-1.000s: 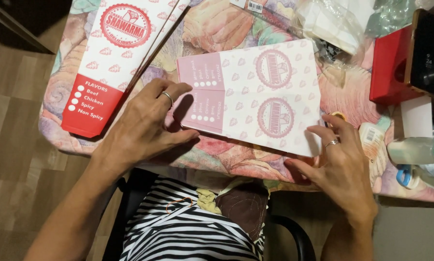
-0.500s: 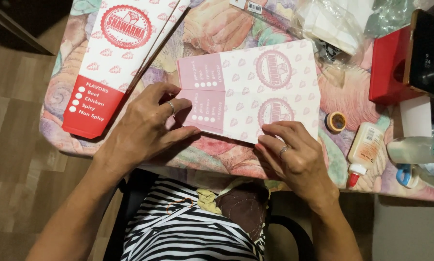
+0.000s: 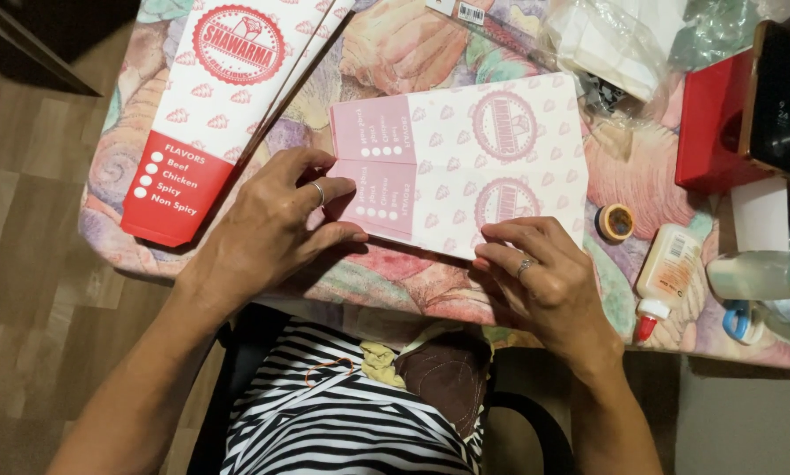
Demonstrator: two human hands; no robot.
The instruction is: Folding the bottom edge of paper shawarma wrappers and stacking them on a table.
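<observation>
A folded pink and white printed paper sheet (image 3: 465, 158) lies flat on the table with the colourful patterned cloth (image 3: 412, 44). My left hand (image 3: 276, 220) presses its fingers on the sheet's left end, beside the darker pink panel. My right hand (image 3: 549, 277) lies fingers-down on the sheet's near edge, toward the right. Both hands wear a ring. Neither hand grips anything.
A stack of red and white flat cartons (image 3: 214, 105) lies at the far left. At the right are a small tape roll (image 3: 616, 222), a glue bottle with a red cap (image 3: 663, 277), a red box (image 3: 716, 123), blue-handled scissors (image 3: 742, 318) and clear plastic bags (image 3: 623, 35).
My right hand has slid left from the sheet's lower right corner along the near edge. My left hand has stayed on the left end. The tape roll is now uncovered.
</observation>
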